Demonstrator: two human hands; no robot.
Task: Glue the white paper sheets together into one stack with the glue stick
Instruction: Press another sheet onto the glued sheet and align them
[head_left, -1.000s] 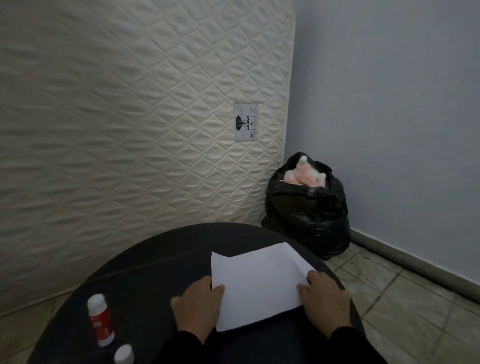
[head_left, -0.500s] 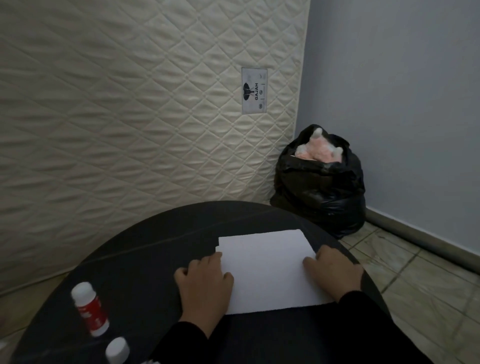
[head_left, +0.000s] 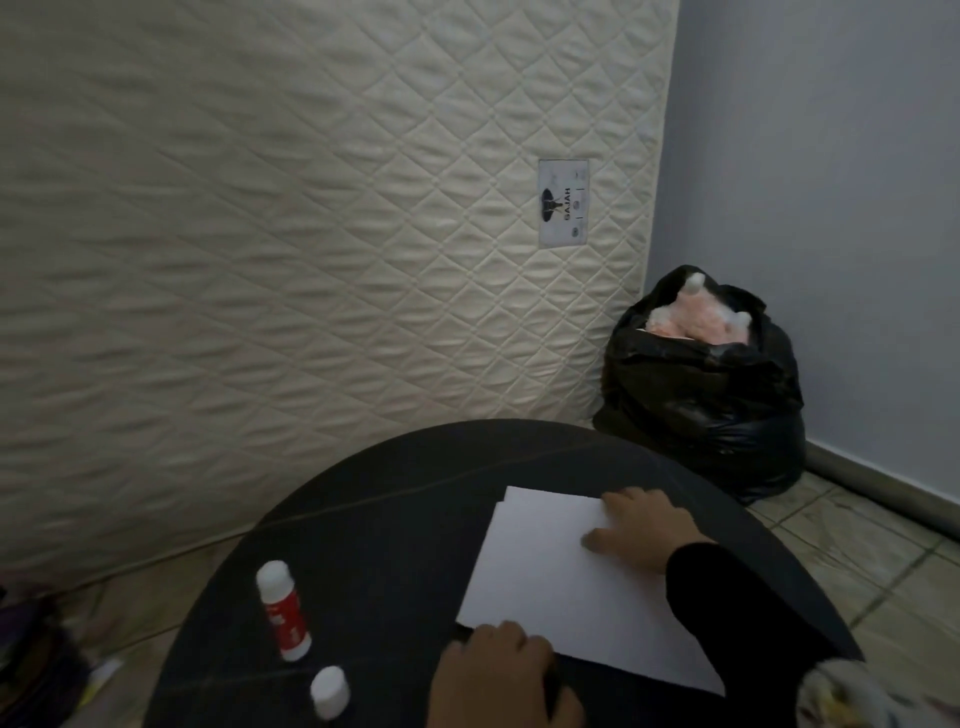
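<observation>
Right hand (head_left: 641, 525) flat, pressing sheets (head_left: 561, 587); left hand (head_left: 498, 675) loosely curled at near edge, grip unclear; glue stick (head_left: 283, 610) left.

The right hand (head_left: 641, 527) reaches forward from a black sleeve, palm down, its fingers spread and laid flat, the thumb pointing left. The left hand (head_left: 498, 675) sits low and near the body, back of the hand up, its fingers bent at the knuckles and pressing down with the tips.

Mattress tag (head_left: 563, 203) reads "GAJAH", sideways; glue stick (head_left: 283, 610) print unreadable.
</observation>
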